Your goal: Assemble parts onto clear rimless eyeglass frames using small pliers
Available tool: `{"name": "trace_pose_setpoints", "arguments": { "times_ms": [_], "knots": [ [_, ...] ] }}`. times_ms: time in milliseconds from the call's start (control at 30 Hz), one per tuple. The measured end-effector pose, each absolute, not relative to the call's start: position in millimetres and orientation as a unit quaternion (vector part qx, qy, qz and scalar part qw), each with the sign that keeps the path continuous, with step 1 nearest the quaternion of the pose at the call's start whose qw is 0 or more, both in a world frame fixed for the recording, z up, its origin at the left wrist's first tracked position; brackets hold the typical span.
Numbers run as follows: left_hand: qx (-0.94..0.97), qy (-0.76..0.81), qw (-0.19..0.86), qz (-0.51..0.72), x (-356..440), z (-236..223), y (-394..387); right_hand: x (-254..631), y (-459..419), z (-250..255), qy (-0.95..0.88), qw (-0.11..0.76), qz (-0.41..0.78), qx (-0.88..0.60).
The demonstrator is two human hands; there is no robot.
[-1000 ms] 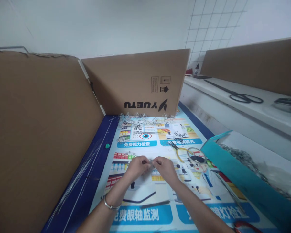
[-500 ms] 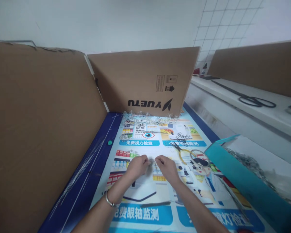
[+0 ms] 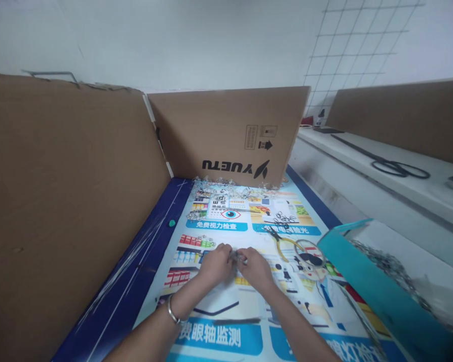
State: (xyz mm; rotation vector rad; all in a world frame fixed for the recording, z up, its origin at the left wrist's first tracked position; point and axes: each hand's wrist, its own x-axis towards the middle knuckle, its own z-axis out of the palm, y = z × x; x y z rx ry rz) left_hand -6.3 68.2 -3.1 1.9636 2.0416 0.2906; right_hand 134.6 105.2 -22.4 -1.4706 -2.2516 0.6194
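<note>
Over the printed sheet [image 3: 249, 301], my left hand [image 3: 218, 262] and my right hand [image 3: 254, 269] meet, fingers pinched. Between their fingertips sits a small, shiny, clear-and-silver piece [image 3: 237, 257]; it is too small and blurred to name, and the fingers cover part of it. A bracelet circles my left wrist. Pliers with yellow handles [image 3: 285, 250] lie to the right of my hands, by a round clear dish or ring [image 3: 308, 253]. A few clear bead-like pieces [image 3: 206, 240] rest just beyond my left hand.
Cardboard panels [image 3: 219, 120] stand at the left and back. Many clear pieces [image 3: 230, 191] line the back panel's foot. Dark small rings [image 3: 285, 220] lie beyond the pliers. A teal box [image 3: 377, 271] of metallic pieces is at right; scissors [image 3: 396, 167] lie on a white ledge.
My hands have come closer together, and the fine strands that hung below the fingertips no longer show. The camera view has tilted slightly upward.
</note>
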Motion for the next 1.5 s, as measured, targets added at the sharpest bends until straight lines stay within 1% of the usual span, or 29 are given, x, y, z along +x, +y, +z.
{"name": "trace_pose_setpoints", "arguments": {
  "times_ms": [267, 533, 800, 967, 1067, 1133, 1200, 1300, 1400, 1500],
  "knots": [
    [0.680, 0.709, 0.143, 0.121, -3, -2, 70, 135, 106, -23, -0.801, 0.177, 0.214, -0.530],
    [0.666, 0.722, 0.151, 0.112, -3, 2, 70, 134, 104, -22, -0.804, 0.177, 0.209, -0.528],
    [0.694, 0.694, 0.143, 0.125, -8, -3, 69, 135, 105, -27, -0.792, 0.232, 0.193, -0.531],
    [0.699, 0.678, 0.146, 0.172, -32, 21, 73, 136, 106, -26, -0.792, 0.256, 0.201, -0.517],
    [0.663, 0.708, 0.117, 0.211, -65, 40, 77, 137, 107, -26, -0.792, 0.257, 0.206, -0.514],
    [0.639, 0.735, 0.109, 0.200, -89, 46, 79, 136, 107, -26, -0.791, 0.256, 0.204, -0.517],
    [0.606, 0.771, 0.118, 0.157, -109, 45, 81, 136, 107, -27, -0.792, 0.253, 0.199, -0.519],
    [0.602, 0.774, 0.144, 0.132, -123, 32, 84, 135, 107, -27, -0.794, 0.247, 0.187, -0.523],
    [0.613, 0.765, 0.159, 0.115, -120, 18, 87, 135, 106, -27, -0.797, 0.240, 0.180, -0.524],
    [0.618, 0.763, 0.151, 0.110, -110, 9, 89, 135, 106, -26, -0.801, 0.234, 0.181, -0.521]
  ]
}}
